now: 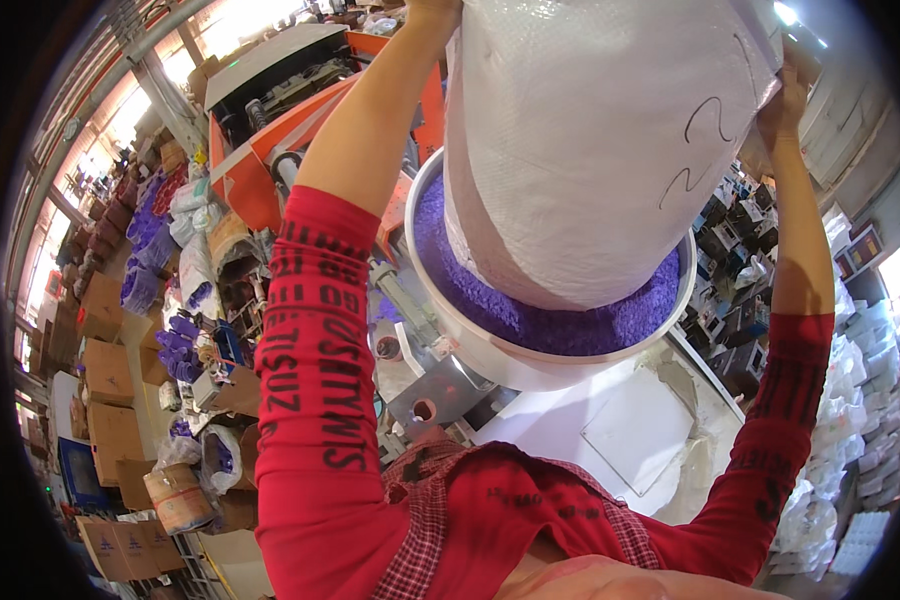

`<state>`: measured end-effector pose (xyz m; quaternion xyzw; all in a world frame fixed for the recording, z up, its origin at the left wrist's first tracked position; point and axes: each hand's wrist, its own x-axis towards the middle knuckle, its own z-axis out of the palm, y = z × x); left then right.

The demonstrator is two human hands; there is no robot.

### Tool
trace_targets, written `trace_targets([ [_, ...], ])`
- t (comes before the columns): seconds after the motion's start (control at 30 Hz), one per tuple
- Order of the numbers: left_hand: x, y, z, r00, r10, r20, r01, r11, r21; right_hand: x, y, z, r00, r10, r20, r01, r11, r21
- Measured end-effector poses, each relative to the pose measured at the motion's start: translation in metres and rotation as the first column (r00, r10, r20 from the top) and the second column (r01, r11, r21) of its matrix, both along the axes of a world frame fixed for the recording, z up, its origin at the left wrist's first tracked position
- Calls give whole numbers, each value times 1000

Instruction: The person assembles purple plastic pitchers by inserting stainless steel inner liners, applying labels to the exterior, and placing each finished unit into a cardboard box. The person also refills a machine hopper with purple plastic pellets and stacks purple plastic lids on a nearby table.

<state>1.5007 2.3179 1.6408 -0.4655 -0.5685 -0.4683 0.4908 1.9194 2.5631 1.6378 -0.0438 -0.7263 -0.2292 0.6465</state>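
Hands: raised and well apart, one at either side of the sack. Left hand (436,8) is at the sack's upper left edge, mostly cut off by the top of the view; finger closure cannot be told. Right hand (788,100) meets the sack's right edge, partly in shadow; whether the fingers are clamped there cannot be told either. Both arms, in red sleeves (320,340), reach up and forward past a checked apron (425,530).

Sack: white, woven, glossy (dark pen marks on its right flank, not transcribed). The white sack (590,150) stands at a tilt, its lower end inside the round pale tub (560,372), with purple granules (475,285) lying around that end. The sack's opening is not visible.

Step in hand, judged: the sack is being emptied, mouth down, into the tub. The next move appears to call for a steady lift with both hands, keeping the lower end within the rim so that granules do not spill over it.

Beyond the tub, ahead and left: an orange machine (245,185). Farther left: brown cartons (110,370) and a brown drum (177,497). Far right: stacked white pieces (850,400), kind unclear.
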Motion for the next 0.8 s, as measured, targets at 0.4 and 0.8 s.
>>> trace_targets([
  [0.4,46,24,52,143,-990,-2,802,115,586,15,37,27,595,606,-528,-774,254,-581],
  [0.8,30,-28,13,-139,-857,496,833,170,527,12,-22,8,925,367,-100,-380,887,-262],
])
